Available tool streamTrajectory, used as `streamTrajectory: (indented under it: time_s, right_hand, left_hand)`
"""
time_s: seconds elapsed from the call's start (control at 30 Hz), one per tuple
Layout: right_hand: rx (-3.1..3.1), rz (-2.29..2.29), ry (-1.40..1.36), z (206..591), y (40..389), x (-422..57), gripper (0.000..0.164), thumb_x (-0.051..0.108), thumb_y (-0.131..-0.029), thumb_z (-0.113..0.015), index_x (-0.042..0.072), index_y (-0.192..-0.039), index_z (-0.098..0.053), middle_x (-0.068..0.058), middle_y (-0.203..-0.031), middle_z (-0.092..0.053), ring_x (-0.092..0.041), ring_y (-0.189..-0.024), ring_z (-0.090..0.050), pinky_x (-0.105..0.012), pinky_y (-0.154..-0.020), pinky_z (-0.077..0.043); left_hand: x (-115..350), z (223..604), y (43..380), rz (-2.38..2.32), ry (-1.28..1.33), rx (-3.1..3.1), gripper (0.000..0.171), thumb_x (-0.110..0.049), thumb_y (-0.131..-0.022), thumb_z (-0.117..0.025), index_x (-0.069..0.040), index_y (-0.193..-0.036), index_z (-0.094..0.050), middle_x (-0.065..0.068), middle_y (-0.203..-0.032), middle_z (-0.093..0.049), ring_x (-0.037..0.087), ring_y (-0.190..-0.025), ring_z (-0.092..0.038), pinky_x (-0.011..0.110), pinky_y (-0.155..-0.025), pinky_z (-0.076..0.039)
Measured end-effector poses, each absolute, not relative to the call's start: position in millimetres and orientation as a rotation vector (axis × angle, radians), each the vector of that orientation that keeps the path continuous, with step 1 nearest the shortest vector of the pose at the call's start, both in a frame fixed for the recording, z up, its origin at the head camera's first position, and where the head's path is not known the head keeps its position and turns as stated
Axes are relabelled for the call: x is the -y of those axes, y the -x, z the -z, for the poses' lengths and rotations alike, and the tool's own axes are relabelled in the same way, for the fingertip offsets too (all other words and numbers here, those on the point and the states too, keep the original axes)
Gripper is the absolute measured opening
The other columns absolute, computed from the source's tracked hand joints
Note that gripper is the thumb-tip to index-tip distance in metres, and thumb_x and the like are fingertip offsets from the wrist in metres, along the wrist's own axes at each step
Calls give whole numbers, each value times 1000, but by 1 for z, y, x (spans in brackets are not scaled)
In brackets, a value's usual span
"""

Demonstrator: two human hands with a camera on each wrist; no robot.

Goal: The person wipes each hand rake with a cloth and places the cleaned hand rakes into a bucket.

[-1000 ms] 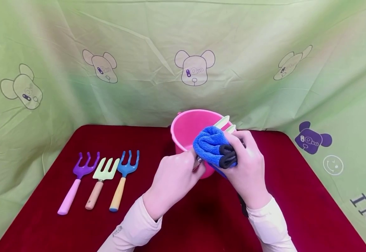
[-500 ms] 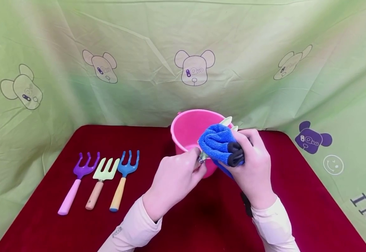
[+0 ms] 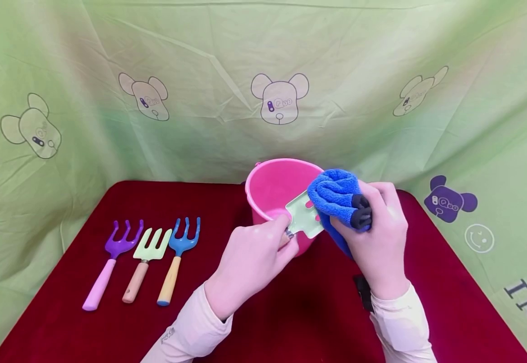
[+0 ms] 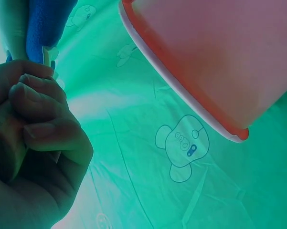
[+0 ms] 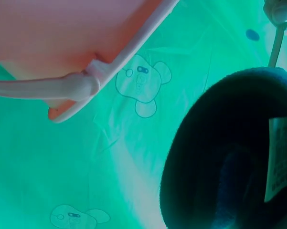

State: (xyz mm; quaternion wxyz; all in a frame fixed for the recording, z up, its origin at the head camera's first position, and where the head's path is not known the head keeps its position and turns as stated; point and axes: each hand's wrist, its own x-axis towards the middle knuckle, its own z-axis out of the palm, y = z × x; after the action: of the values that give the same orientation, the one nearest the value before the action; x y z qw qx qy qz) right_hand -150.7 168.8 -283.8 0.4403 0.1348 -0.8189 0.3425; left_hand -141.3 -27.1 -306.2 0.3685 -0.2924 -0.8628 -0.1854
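Note:
In the head view, my left hand grips a light green hand fork near the neck, its head pointing up and right. The left wrist view shows the fingers curled round the wooden handle. My right hand pinches a bunched blue towel with black edging. The towel covers the tips of the fork's tines, while the base of the head shows bare. Behind both hands stands a pink bucket, partly hidden by the fork and towel.
Three hand forks lie side by side on the red cloth at left: one purple, one light green and one blue. A green printed curtain hangs around the table.
My right hand has slid the towel up and right along the fork, uncovering the base of its head. My left hand has stayed nearly in place on the handle.

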Motion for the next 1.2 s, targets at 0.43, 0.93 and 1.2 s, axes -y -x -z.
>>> streamTrajectory:
  time_s: [0.43, 0.93, 1.2]
  right_hand:
    - [1901, -861, -220, 276, 147, -182, 51, 10, -68, -81, 0, -115, -66, -28, -99, -62, -31, -98, -58, -53, -85, -47]
    - [1944, -790, -620, 280, 125, -152, 51, 21, -67, -78, -3, -110, -67, -24, -98, -64, -28, -93, -61, -22, -86, -48]
    - [1964, -729, -689, 291, 128, -140, 47, 39, -79, -72, 0, -107, -71, -19, -95, -66, -24, -87, -64, -37, -75, -52]
  left_hand:
    - [29, 305, 141, 495, 741, 2298, 26, -23, -83, -63, -16, -68, -43, -9, -41, -36, 5, -39, -21, 18, -40, -14]
    - [31, 305, 142, 556, 667, 2334, 28, -25, -83, -64, -18, -66, -43, -9, -45, -36, 5, -38, -27, 20, -39, -14]
    - [34, 304, 139, 585, 671, 2339, 33, -27, -77, -74, -18, -58, -49, -4, -44, -50, 8, -40, -48, 22, -35, -33]
